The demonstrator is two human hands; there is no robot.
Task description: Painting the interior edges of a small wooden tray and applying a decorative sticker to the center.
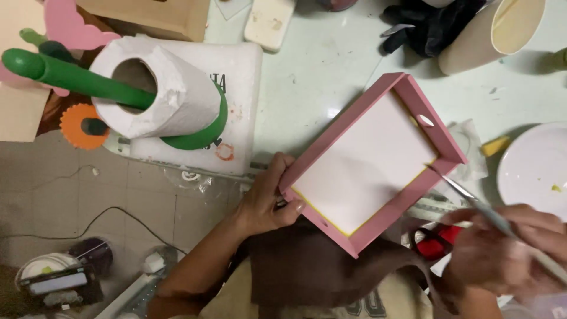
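A shallow rectangular wooden tray with pink walls and a white floor (413, 103) sits tilted at the centre of the frame, one corner pointing to the lower middle, and nothing lies inside it; a thin yellow line runs along the inner foot of its lower walls, and an oval handle slot shows in the right-hand wall. The left hand (269, 201) is clamped on the tray's lower-left wall, thumb over the rim and fingers under it. The right hand (502, 248), blurred at the lower right, is closed around a thin pale-handled paintbrush (472, 201) whose tip touches the inner edge of the tray near its right corner. The two hands are well apart, one on either side of the tray.

At the upper left a roll of white tissue paper (171, 88) lies on a green plastic holder (65, 75) whose arm passes through its core, the whole resting on a white foam block (242, 71). A cream-coloured cup (502, 29) lies tipped at the upper right, its inside showing nothing I can make out. A white round plate (534, 168) at the right edge bears a small greenish smear. Red-handled scissors (437, 242) lie just beside the right hand. A brown cloth (313, 266) covers the lap at the bottom
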